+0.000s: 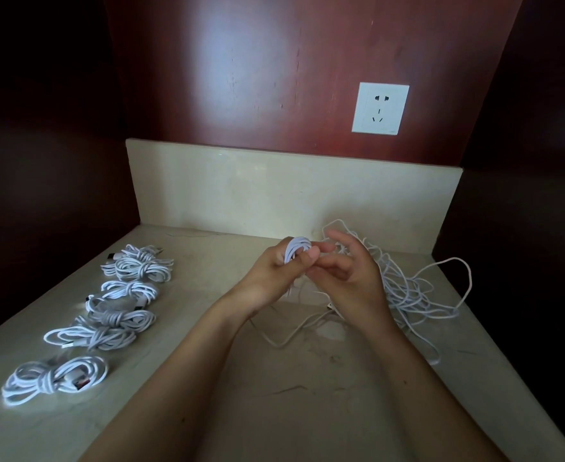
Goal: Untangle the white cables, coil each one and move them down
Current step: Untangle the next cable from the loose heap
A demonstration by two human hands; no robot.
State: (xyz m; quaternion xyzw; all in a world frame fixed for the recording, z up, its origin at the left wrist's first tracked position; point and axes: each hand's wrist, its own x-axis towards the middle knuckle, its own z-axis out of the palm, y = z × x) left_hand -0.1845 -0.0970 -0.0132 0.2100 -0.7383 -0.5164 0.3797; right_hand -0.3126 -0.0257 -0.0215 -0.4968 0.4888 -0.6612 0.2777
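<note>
My left hand (276,271) grips a small coil of white cable (297,249) wound around its fingers, held above the counter. My right hand (351,271) is close beside it, fingers loosely curled, pinching a strand of the same cable near the coil. The loose end of this cable trails down to the counter below my hands. A tangled heap of white cables (411,288) lies on the right, behind my right hand. Several tied cable coils (121,315) lie in a row along the left side; the nearest coil (52,378) shows a USB plug.
The beige stone counter (274,395) has a low backsplash (274,191) at the rear. A white wall socket (380,108) sits on the red-brown panel above. Dark side walls close in on the left and right.
</note>
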